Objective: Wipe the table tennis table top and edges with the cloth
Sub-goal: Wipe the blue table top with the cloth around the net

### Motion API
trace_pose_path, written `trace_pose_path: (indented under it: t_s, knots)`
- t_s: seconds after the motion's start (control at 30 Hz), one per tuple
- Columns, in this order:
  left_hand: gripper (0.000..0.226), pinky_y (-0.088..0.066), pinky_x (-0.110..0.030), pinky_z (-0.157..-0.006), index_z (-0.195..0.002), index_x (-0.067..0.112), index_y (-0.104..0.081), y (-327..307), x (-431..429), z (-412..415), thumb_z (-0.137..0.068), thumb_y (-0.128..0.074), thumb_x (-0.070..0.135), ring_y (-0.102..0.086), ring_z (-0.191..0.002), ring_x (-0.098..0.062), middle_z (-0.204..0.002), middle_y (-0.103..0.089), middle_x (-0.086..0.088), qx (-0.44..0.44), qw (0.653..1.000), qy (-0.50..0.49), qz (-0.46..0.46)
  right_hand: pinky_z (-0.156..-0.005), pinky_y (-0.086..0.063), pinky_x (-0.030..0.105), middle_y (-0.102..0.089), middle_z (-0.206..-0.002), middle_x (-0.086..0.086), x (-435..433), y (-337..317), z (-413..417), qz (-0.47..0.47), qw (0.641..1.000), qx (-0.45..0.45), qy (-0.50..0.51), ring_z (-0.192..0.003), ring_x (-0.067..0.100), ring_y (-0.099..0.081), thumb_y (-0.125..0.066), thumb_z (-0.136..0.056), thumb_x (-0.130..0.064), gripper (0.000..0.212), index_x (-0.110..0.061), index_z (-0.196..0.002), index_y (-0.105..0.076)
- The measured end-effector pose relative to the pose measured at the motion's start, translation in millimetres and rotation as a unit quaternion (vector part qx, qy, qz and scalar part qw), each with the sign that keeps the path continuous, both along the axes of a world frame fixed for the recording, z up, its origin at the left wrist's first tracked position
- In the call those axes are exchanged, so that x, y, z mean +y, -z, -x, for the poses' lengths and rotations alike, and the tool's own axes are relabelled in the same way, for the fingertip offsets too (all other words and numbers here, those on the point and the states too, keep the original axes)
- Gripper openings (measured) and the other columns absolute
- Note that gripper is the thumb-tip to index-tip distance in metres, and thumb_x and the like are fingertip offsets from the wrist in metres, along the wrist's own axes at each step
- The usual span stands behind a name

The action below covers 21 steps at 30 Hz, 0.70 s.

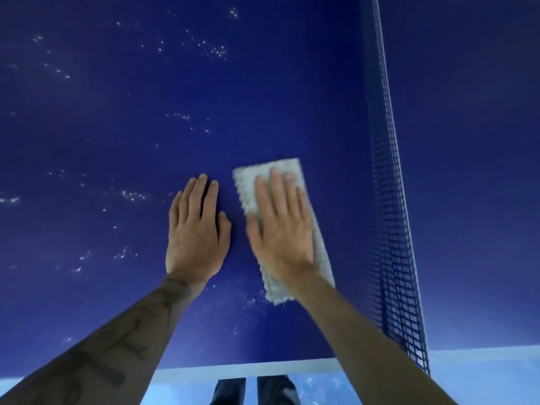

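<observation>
**Blue table, both palms down, cloth under the right one**

Blue table tennis table (117, 127) fills pretty much the whole view, seen from straight above. Both arms reach forward over the near edge, which has a white line (245, 368) running along it.

Right hand (282, 226) is flat on the cloth (248, 182), fingers straight and slightly spread, palm pressing down. No curl or pinch anywhere, it's just laid open on top. The cloth is a pale grey-white folded rectangle lying flat on the surface, running lengthwise away from the person and tilted a bit left at the far end. It pokes out beyond the fingertips and behind the wrist. The hand looks a little blurred.

Left hand (195, 232) sits just beside it on bare tabletop, also flat, fingers straight and close together, thumb nearest the cloth but not touching it. The left forearm has dark tattoo markings.

The net (388, 229) stands to the right of the cloth, near it but apart. Lots of little white specks (216, 51) are scattered over the surface left of and beyond the hands, with a few more near the cloth's near end.
</observation>
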<state>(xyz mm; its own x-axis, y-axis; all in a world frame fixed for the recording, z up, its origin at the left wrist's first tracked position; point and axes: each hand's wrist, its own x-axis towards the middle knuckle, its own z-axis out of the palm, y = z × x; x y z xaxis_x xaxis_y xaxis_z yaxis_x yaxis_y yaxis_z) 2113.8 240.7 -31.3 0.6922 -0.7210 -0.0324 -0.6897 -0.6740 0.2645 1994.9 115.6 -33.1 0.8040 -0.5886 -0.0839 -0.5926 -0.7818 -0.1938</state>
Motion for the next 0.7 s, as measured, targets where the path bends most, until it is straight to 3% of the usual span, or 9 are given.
trace_pose_path:
  t_s: [0.1,0.27,0.37,0.47,0.57,0.7]
  knots:
    - [0.058,-0.016,-0.049,-0.131,-0.159,0.004,-0.037,-1,1,0,-0.106,-0.031,0.028,-0.023,-0.158,-0.032,-0.168,-0.031,-0.014,0.000,1.000,-0.001,0.007,-0.134,-0.012,0.049,-0.005,-0.179,0.008,-4,3,47,0.012,0.998,0.013,-0.056,-0.166,0.027,0.000,-0.029,-0.111,-0.046,0.068,-0.019,-0.171,-0.013]
    - [0.059,-0.014,-0.048,-0.131,-0.159,0.004,-0.036,-2,-1,1,-0.105,-0.028,0.028,-0.023,-0.158,-0.031,-0.168,-0.030,-0.014,0.005,1.000,0.000,0.015,-0.132,-0.017,0.056,-0.009,-0.177,0.018,-71,-2,52,0.020,0.995,0.032,0.095,-0.164,0.037,-0.006,-0.025,-0.111,-0.046,0.069,-0.011,-0.170,-0.013]
    - [0.059,-0.015,-0.048,-0.131,-0.159,0.004,-0.036,-2,1,0,-0.104,-0.027,0.025,-0.023,-0.158,-0.032,-0.168,-0.030,-0.015,-0.005,1.000,0.007,0.013,-0.132,-0.015,0.056,-0.006,-0.177,0.018,-52,-3,10,0.024,0.992,0.018,0.123,-0.164,0.038,-0.005,-0.021,-0.112,-0.047,0.069,-0.011,-0.170,-0.010]
    - [0.059,-0.017,-0.050,-0.130,-0.158,0.002,-0.038,-2,1,1,-0.103,-0.029,0.022,-0.025,-0.157,-0.034,-0.167,-0.032,-0.017,-0.013,1.000,0.010,0.016,-0.134,-0.010,0.051,-0.004,-0.178,0.012,3,1,8,0.010,1.000,0.004,0.015,-0.165,0.032,0.000,-0.023,-0.111,-0.044,0.067,-0.016,-0.171,-0.012]
    - [0.055,-0.020,-0.051,-0.129,-0.154,0.000,-0.043,-5,5,2,-0.104,-0.033,0.018,-0.030,-0.155,-0.035,-0.165,-0.036,-0.018,-0.002,0.999,0.012,0.035,-0.133,-0.014,0.050,-0.006,-0.179,0.008,19,0,62,0.011,0.998,0.011,-0.067,-0.166,0.027,-0.001,-0.027,-0.112,-0.044,0.066,-0.018,-0.171,-0.013]
    - [0.050,-0.025,-0.051,-0.126,-0.149,0.001,-0.050,-10,41,19,-0.103,-0.035,0.016,-0.036,-0.152,-0.034,-0.161,-0.042,-0.015,0.013,0.997,0.038,0.070,-0.133,-0.010,0.052,-0.002,-0.179,0.012,-34,-8,107,-0.009,0.997,0.032,0.068,-0.165,0.030,0.003,-0.021,-0.111,-0.044,0.068,-0.015,-0.171,-0.008]
